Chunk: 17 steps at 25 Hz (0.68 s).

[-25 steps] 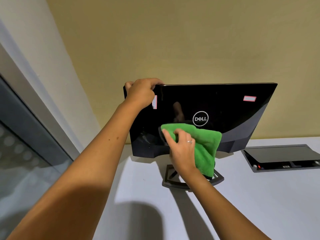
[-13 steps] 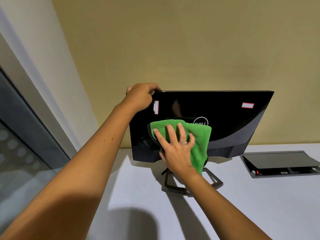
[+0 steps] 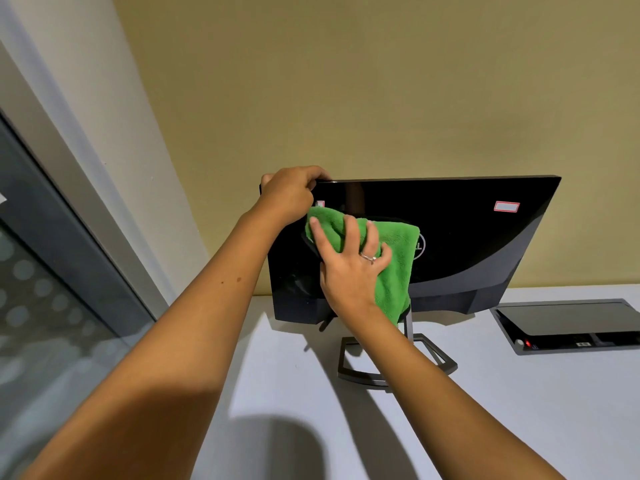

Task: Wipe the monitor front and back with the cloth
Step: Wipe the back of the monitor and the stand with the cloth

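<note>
Fingers [image 3: 350, 237] of the right hand [image 3: 349, 268] spread, pressing cloth [image 3: 394, 271] against monitor [image 3: 467, 237] back

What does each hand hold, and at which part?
Left hand grips the glossy black monitor at its top left corner. Right hand presses the green microfibre cloth against its back.

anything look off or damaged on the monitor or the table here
Nothing stands out as damaged or spilled. The monitor has its back to the camera and sits slightly turned on its stand, with the left hand gripping its top corner while the right hand presses the green cloth to it. One red-bordered sticker looks intact.
</note>
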Tool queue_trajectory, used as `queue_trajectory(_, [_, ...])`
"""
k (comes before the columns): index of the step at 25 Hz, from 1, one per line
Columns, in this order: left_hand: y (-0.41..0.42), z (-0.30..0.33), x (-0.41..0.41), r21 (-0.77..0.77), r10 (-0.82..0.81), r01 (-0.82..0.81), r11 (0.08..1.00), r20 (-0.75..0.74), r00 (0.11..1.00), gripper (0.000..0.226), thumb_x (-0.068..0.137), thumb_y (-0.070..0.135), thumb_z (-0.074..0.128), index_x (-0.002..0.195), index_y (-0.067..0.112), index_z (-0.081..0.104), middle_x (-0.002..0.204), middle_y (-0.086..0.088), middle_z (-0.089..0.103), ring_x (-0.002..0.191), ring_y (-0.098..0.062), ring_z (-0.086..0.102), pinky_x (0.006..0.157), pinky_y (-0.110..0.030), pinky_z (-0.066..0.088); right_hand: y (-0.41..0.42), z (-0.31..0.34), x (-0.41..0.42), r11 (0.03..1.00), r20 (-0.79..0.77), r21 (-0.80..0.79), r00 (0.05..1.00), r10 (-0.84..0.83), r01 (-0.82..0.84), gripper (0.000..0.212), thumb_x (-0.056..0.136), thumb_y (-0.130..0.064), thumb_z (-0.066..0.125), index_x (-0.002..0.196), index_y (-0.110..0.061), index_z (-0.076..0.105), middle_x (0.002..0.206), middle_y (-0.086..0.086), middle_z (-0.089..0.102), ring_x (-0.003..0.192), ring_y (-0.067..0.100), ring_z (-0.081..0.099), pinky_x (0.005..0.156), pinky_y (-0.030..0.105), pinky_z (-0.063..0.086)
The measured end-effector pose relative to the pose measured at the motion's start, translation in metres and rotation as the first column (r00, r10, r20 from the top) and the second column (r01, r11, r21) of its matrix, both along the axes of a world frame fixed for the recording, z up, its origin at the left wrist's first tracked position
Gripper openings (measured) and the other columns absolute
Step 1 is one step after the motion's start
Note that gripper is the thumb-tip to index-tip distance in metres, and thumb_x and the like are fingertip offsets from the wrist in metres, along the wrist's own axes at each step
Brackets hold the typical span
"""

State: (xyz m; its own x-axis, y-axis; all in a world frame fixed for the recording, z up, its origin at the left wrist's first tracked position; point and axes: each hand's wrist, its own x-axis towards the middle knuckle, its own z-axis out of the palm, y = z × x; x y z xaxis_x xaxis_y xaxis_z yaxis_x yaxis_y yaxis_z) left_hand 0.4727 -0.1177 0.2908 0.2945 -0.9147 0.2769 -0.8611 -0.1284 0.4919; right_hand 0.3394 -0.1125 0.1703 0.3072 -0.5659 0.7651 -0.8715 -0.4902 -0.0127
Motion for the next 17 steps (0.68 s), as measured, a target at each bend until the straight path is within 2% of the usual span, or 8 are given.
queue_trajectory(4, [-0.004, -0.001, 0.003, 0.005, 0.001, -0.001, 1.0, 0.0, 1.0, 0.049, 0.091, 0.002, 0.034, 0.111, 0.036, 0.062, 0.113, 0.008, 0.066, 0.113, -0.014, 0.052, 0.088, -0.03, 0.018, 0.004, -0.044, 0.001, 0.981, -0.223, -0.083, 0.963, 0.151, -0.173, 0.061, 0.078, -0.015, 0.047, 0.131, -0.045, 0.046, 0.134, 0.008, 0.035, 0.125, 0.039, 0.032, 0.091, 0.063, 0.031])
queue_trajectory(6, [-0.005, -0.001, 0.004, 0.003, -0.009, 0.009, 1.0, 0.003, 1.0, 0.045, 0.095, 0.006, 0.032, 0.112, 0.035, 0.062, 0.115, 0.009, 0.065, 0.115, -0.015, 0.051, 0.089, -0.03, 0.018, 0.007, -0.074, -0.014, 0.974, -0.35, -0.103, 0.924, 0.156, -0.203, 0.062, 0.074, -0.016, 0.052, 0.129, -0.045, 0.048, 0.133, 0.006, 0.035, 0.126, 0.036, 0.032, 0.091, 0.064, 0.031])
queue_trajectory(8, [-0.004, -0.001, 0.004, -0.007, -0.015, 0.015, 1.0, 0.011, 1.0, 0.043, 0.097, 0.008, 0.032, 0.113, 0.035, 0.062, 0.117, 0.009, 0.064, 0.115, -0.016, 0.051, 0.092, -0.031, 0.019, 0.01, -0.092, -0.03, 0.975, -0.413, -0.104, 0.9, 0.14, -0.199, 0.066, 0.068, -0.018, 0.061, 0.126, -0.046, 0.05, 0.131, 0.005, 0.035, 0.125, 0.035, 0.032, 0.092, 0.063, 0.031])
queue_trajectory(10, [-0.003, -0.002, 0.005, 0.0, -0.015, 0.015, 1.0, 0.005, 1.0, 0.043, 0.097, 0.008, 0.032, 0.113, 0.034, 0.062, 0.118, 0.008, 0.064, 0.116, -0.016, 0.049, 0.097, -0.031, 0.021, 0.009, -0.087, -0.036, 0.98, -0.345, -0.131, 0.933, 0.099, -0.152, 0.068, 0.067, -0.013, 0.06, 0.125, -0.047, 0.05, 0.129, 0.005, 0.037, 0.123, 0.034, 0.035, 0.091, 0.061, 0.032])
queue_trajectory(13, [-0.005, 0.001, 0.014, 0.054, -0.078, 0.083, 0.995, -0.099, 0.992, 0.05, 0.091, 0.001, 0.034, 0.115, 0.033, 0.064, 0.118, 0.003, 0.064, 0.115, -0.017, 0.053, 0.106, -0.032, 0.032, 0.003, -0.046, -0.018, 0.991, -0.07, -0.13, 0.997, 0.02, -0.029, 0.068, 0.074, -0.006, 0.053, 0.126, -0.048, 0.049, 0.126, 0.005, 0.038, 0.12, 0.037, 0.038, 0.09, 0.059, 0.032])
queue_trajectory(15, [-0.005, 0.01, 0.02, 0.111, -0.12, 0.141, 0.984, -0.179, 0.977, 0.058, 0.086, -0.007, 0.031, 0.118, 0.027, 0.065, 0.121, -0.004, 0.064, 0.109, -0.018, 0.058, 0.091, -0.017, 0.042, 0.003, -0.02, 0.002, 0.996, 0.006, -0.09, 1.0, 0.014, -0.014, 0.064, 0.077, -0.008, 0.049, 0.128, -0.047, 0.048, 0.128, 0.007, 0.037, 0.122, 0.038, 0.036, 0.092, 0.06, 0.031])
queue_trajectory(17, [-0.003, 0.022, 0.022, 0.168, -0.15, 0.177, 0.97, -0.162, 0.975, 0.064, 0.082, -0.013, 0.027, 0.121, 0.021, 0.064, 0.118, -0.005, 0.062, 0.088, -0.01, 0.062, 0.061, -0.003, 0.037, 0.006, -0.01, 0.022, 0.996, -0.022, -0.071, 0.998, 0.06, -0.062, 0.059, 0.079, -0.013, 0.044, 0.128, -0.045, 0.048, 0.131, 0.009, 0.035, 0.125, 0.04, 0.032, 0.093, 0.063, 0.029])
